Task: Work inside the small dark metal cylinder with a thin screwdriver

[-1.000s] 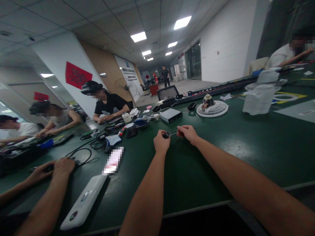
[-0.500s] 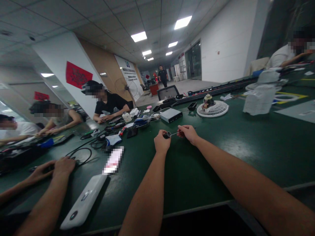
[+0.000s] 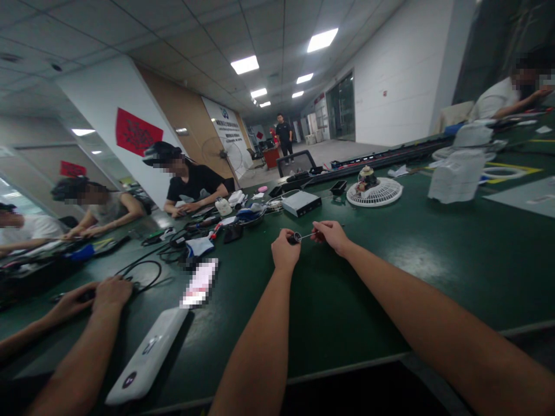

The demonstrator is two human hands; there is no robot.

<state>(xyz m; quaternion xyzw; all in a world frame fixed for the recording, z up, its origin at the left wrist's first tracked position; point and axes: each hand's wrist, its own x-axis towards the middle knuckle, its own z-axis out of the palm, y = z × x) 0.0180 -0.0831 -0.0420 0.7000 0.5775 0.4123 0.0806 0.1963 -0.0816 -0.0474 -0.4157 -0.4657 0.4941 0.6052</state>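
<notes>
Small black round part point(image 3: 295, 237) pinched in closed left hand point(image 3: 284, 249), thin metal rod point(image 3: 306, 235) gripped by closed right hand point(image 3: 332, 234), both raised above dark green worktop point(image 3: 347, 300), presumably for steady alignment.

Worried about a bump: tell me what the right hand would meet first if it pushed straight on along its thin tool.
The right hand points its thin tool leftward at the small black part in the left hand; that part probably comes first.

Green table point(image 3: 433, 254), white walls point(image 3: 390, 98), lit ceiling panels point(image 3: 321, 39).
</notes>
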